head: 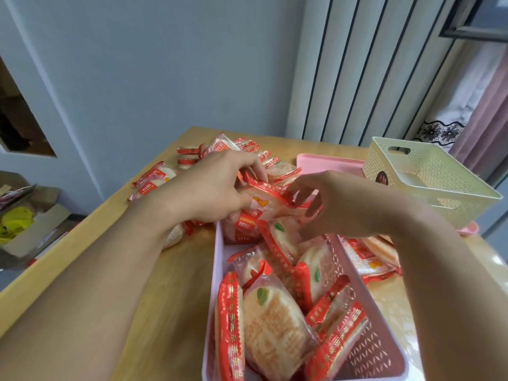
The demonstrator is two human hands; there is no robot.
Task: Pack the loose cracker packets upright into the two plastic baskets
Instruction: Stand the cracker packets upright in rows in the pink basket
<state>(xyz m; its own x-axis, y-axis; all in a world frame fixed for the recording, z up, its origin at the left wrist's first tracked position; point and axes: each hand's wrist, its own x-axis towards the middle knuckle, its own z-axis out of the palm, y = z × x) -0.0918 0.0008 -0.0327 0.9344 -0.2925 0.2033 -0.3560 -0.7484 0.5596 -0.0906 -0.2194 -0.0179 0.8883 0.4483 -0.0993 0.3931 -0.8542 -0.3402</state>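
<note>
Your left hand (217,188) grips a cracker packet (264,200) over the far end of the pink basket (354,266), while your right hand (338,204) pinches its crimped red edge. The packet looks light, crinkly and slippery, its crackers brittle, so take it by the flat faces, gently. The cream basket (428,171) waits on the tabletop (165,284).

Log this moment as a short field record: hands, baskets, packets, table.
left hand: grips a packet above the far end of the pink basket
right hand: fingers curled on the same packet's right edge
pink basket: partly filled, several packets upright
cream basket: far right, looks empty
loose packets: pile beyond the hands, more right of the pink basket
table: wooden
</note>
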